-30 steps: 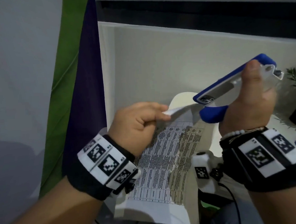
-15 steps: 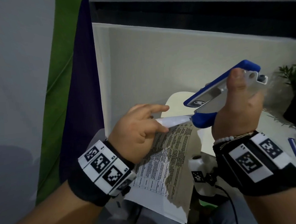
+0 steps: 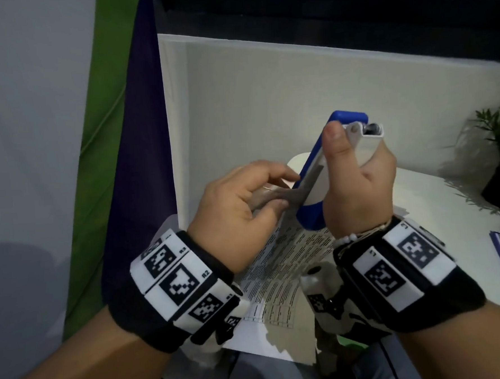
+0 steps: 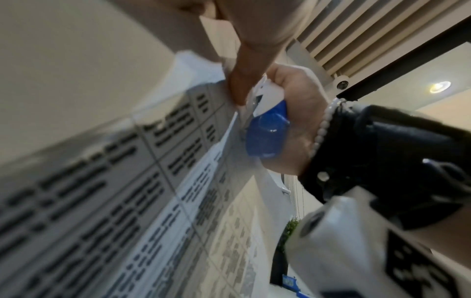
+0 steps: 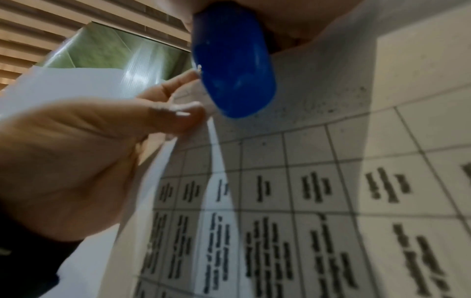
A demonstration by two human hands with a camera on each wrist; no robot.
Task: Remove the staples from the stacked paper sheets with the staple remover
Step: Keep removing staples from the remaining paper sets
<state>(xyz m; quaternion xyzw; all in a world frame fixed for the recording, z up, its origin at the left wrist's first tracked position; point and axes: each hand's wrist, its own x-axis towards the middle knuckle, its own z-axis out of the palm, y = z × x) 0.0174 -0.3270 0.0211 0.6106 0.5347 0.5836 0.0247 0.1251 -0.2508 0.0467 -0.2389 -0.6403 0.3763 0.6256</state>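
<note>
Blue plastic caps both ends and one long edge of the staple remover [image 3: 317,189], and the rest of its body is white with a grey metal strip down the side facing the head camera. It stands nearly upright in the air, leaning a little to the right at the top, and its rounded blue lower end [image 5: 233,66] sits right at the top corner of the paper sheets [image 3: 289,274]. The right hand [image 3: 360,188] grips it, fingers wrapped round the far side and the thumb laid straight up along the near side. The left hand [image 3: 233,216] pinches that same corner of the sheets between thumb and curled fingers, just beside the remover's lower end (the staple itself is too small and blurred to make out). From the pinch the sheets hang down toward the person's lap, bowed and fanned slightly apart, printed with a grid of dark text. Both wrists wear black bands with black-and-white square markers. Behind the hands is a white table [image 3: 419,208] against a pale board [image 3: 266,100], with a potted plant [image 3: 497,133] at the right and a green and purple cloth [image 3: 108,139] hanging at the left.
</note>
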